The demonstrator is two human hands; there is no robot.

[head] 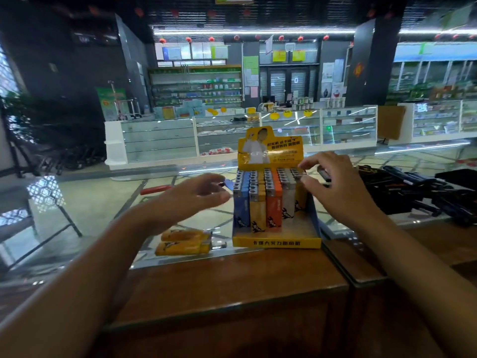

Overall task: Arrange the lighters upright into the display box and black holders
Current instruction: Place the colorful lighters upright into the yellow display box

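Box (276, 241) sits on the glass-topped bench (232, 285), mid-frame, yellow header card upright behind. Lighters (265, 202) stand upright inside in five columns by colour, left to right: blue, yellow, orange, pale grey, and a yellow one largely hidden behind the right hand. Rows per column too blurred to count. The front strip of the box floor is bare.

Loose on the bench: two yellow lighters (184, 241) lying flat, left of box; one red lighter (156, 189) lying further back; one blue lighter (228, 183) at the left fingertips.

Left hand (191, 196): fingers spread, relaxed, beside the box's left wall; whether it touches the blue lighter, cannot tell. Right hand (333, 182): fingers curled, tips at the metal caps of the right-hand columns; a pinch is not clear.

Holders (418, 189): dark heap at right, count unreadable.

Handling, judged: light, rigid, smooth plastic, likely slippery. Pinch mid-body across the flat faces, cap up. Packed rows may topple if nudged.
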